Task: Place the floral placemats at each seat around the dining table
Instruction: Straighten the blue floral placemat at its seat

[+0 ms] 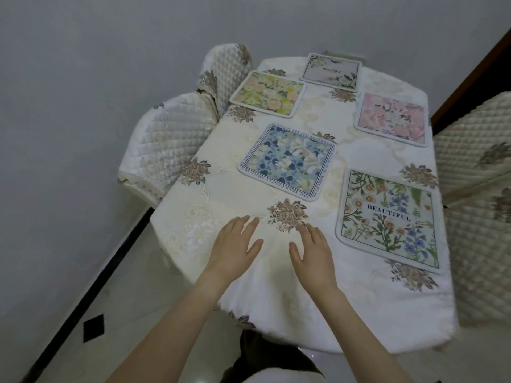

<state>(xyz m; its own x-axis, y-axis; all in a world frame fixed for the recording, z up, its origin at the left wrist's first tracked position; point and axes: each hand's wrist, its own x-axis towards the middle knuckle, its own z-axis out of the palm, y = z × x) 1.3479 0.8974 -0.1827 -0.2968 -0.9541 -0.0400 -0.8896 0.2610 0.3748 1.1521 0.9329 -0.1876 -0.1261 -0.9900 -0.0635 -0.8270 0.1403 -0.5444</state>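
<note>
Five floral placemats lie on the table [221, 189], the blue placemat [287, 161] skewed. Left hand [235, 244] and right hand [312, 250] rest flat, fingers spread, holding nothing (near seat unserved). Risk: smoothing the cloth may drag mats askew.

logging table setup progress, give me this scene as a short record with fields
placemats laid: five
near right: BEAUTIFUL placemat
middle left: blue floral placemat, set askew
far left: yellow floral placemat
far end: grey placemat
far right: pink placemat
left hand: open, on the tablecloth
right hand: open, on the tablecloth
near end seat: no placemat
chairs: quilted covers, both sides
</note>
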